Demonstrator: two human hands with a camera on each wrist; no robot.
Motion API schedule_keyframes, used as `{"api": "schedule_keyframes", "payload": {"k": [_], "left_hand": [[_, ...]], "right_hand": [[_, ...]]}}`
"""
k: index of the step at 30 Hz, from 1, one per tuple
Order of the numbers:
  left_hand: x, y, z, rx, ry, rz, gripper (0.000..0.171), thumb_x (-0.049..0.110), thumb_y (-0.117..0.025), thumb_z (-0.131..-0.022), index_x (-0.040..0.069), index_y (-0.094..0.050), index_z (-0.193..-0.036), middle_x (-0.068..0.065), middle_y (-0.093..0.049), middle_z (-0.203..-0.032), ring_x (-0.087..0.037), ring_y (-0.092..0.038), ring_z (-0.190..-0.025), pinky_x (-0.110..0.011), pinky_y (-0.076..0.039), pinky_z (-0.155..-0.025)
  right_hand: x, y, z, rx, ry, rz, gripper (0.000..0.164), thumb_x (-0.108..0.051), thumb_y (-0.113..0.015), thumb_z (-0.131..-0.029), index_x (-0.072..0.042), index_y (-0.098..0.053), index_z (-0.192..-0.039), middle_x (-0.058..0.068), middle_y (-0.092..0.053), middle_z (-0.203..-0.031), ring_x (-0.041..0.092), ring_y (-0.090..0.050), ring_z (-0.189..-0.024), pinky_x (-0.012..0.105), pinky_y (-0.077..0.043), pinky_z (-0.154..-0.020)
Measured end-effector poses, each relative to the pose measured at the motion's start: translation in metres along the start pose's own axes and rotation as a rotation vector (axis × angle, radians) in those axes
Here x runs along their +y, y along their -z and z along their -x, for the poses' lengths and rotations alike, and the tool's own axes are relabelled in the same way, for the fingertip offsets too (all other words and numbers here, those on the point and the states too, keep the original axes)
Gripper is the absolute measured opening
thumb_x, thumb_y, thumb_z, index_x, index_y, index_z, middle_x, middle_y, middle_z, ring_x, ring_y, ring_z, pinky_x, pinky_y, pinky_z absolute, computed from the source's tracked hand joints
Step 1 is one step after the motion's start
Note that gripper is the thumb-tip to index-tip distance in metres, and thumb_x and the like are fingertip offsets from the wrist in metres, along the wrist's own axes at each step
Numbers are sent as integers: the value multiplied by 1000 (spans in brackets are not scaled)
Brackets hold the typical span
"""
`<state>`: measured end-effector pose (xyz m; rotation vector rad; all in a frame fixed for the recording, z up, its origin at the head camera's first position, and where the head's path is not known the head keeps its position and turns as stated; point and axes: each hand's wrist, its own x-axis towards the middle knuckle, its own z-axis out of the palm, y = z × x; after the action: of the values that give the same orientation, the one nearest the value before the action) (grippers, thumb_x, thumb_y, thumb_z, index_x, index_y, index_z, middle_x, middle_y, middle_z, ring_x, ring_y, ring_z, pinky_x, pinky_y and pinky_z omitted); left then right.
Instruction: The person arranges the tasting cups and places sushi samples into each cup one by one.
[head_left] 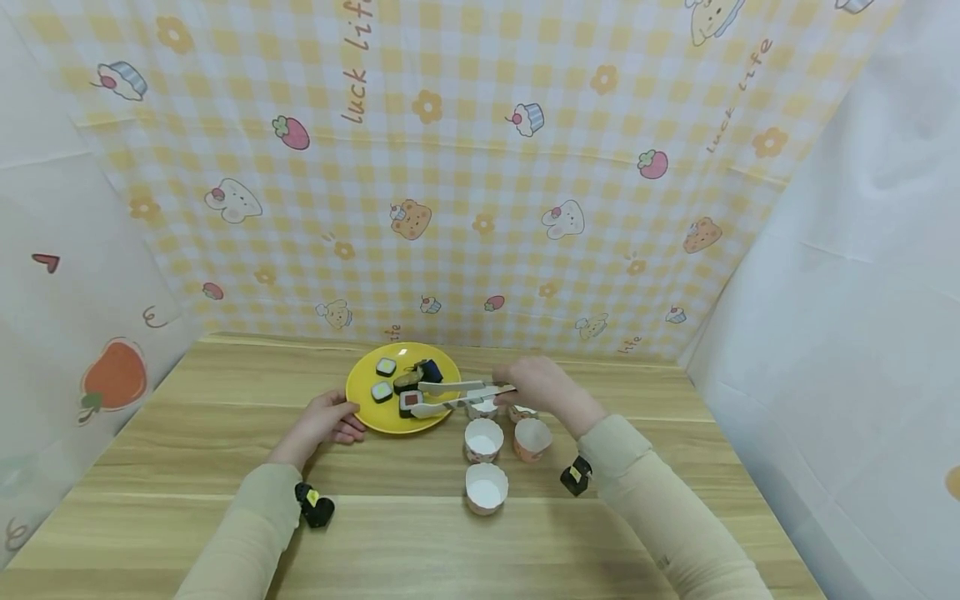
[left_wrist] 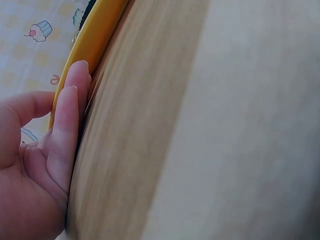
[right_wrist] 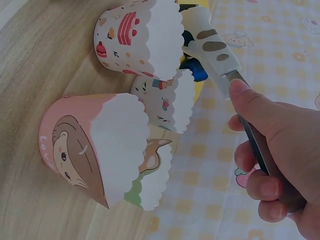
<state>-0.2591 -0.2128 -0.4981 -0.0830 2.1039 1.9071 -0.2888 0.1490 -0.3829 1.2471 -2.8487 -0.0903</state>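
My left hand (head_left: 324,423) holds the near left rim of a yellow plate (head_left: 403,351), thumb over the rim and fingers beneath. My right hand (head_left: 536,387) grips tongs (head_left: 442,406) with white paw-shaped ends, seen with brown patches in the right wrist view. Those ends reach over the plate's right side and stand apart. The nearer end overlaps a sushi roll with a red centre (head_left: 409,404). Two rolls with greenish centres, one of them a small sushi roll (head_left: 382,392), lie at the left. A brownish oblong piece (head_left: 407,382) and a dark piece (head_left: 431,371) lie farther back.
Several paper baking cups stand right of the plate, including a near cup (head_left: 486,490), a white cup (head_left: 483,440) and a pink cup (right_wrist: 75,145). Two farther cups are partly hidden under my right hand and the tongs. A checked cloth (head_left: 480,250) hangs behind the wooden table (head_left: 405,542).
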Motion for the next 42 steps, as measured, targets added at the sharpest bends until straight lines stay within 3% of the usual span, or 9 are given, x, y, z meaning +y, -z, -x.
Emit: {"api": "schedule_keyframes", "payload": {"k": [10, 26, 42], "left_hand": [[-1, -1, 1, 2, 4, -6, 45, 9, -44, -100, -16, -29, -135, -10, -66, -74, -19, -67, -63, -30, -56, -56], [1, -1, 1, 0, 1, 10, 40, 7, -43, -99, -15, -32, -131, -10, -65, -72, -18, -67, -61, -29, -56, -55], [1, -1, 0, 7, 5, 3, 42, 7, -43, -99, -15, -30, -133, -10, -66, -72, -19, -67, -61, -29, -56, -55]], "right_hand": [[-1, -6, 5, 79, 26, -10, 28, -37, -70, -84, -20, -51, -76, -11, -48, -62, 9, -41, -53, 26, -36, -47], [1, -12, 11, 80, -20, -40, 19, -37, -70, -86, -23, -58, -82, -14, -48, -62, 6, -41, -52, 24, -34, -46], [5, -24, 16, 117, -23, -58, 21, -35, -70, -87, -25, -54, -79, -16, -45, -62, 6, -42, -54, 24, -35, -48]]}}
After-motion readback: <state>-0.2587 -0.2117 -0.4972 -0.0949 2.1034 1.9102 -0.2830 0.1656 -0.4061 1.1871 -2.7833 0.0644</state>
